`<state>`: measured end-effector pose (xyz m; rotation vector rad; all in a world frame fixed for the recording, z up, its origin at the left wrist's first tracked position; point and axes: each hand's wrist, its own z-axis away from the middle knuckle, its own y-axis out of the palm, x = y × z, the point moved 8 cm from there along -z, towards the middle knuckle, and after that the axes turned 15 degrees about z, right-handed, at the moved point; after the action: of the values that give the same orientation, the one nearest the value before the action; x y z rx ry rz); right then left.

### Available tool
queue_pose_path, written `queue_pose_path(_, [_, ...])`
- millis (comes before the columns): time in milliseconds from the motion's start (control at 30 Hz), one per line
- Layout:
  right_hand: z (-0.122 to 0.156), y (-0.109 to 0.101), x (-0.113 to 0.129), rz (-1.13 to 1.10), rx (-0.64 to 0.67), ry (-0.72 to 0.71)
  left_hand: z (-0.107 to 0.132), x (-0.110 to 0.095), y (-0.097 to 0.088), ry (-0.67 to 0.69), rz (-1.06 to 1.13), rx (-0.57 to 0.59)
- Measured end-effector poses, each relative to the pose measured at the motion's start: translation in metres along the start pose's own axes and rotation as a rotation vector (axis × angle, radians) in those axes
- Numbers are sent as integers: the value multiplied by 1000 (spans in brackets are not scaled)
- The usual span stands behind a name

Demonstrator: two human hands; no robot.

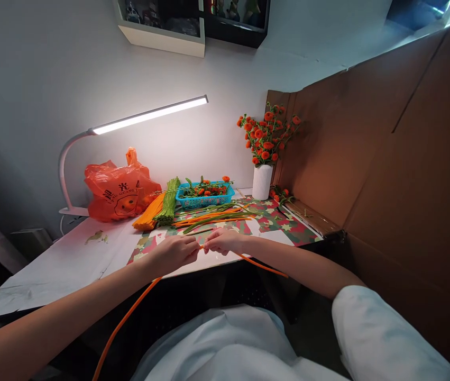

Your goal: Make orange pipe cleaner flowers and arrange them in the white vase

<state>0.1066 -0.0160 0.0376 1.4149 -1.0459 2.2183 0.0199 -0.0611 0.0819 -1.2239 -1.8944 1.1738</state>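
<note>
Between both hands runs an orange pipe cleaner (pixel 127 316), one end hanging down at the lower left and another stretch sticking out to the right under my right wrist. My left hand (pixel 179 250) pinches it with closed fingers. Just beside it, my right hand (pixel 222 241) pinches it too, and a short orange bit shows between the fingertips. Both hands are over the table's front edge. Loose orange and green pipe cleaners (pixel 217 216) lie behind them, along with an orange bundle (pixel 149 212) and a green bundle (pixel 168 202).
A blue basket (pixel 204 201) holds orange flowers and green stems. Behind it to the right stands a white ribbed vase (pixel 262 182) of orange flowers (pixel 266 132). An orange plastic bag (pixel 121 188) sits under a lit desk lamp (pixel 149 115). A cardboard wall (pixel 387 148) borders the right.
</note>
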Motion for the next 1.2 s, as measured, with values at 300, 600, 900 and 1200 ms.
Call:
queue_pose_path(300, [-4, -1, -5, 17, -25, 19, -2, 1, 1, -45, 70, 11])
queue_pose_path(600, [-5, -4, -3, 99, -85, -64, -1, 10, 3, -161, 271, -47])
queue_pose_path(900, [-7, -8, -3, 172, -158, -92, -2, 16, 0, -255, 341, -117])
queue_pose_path(1200, [-2, -5, -8, 82, -66, 59, 2, 9, 2, -226, 244, -100])
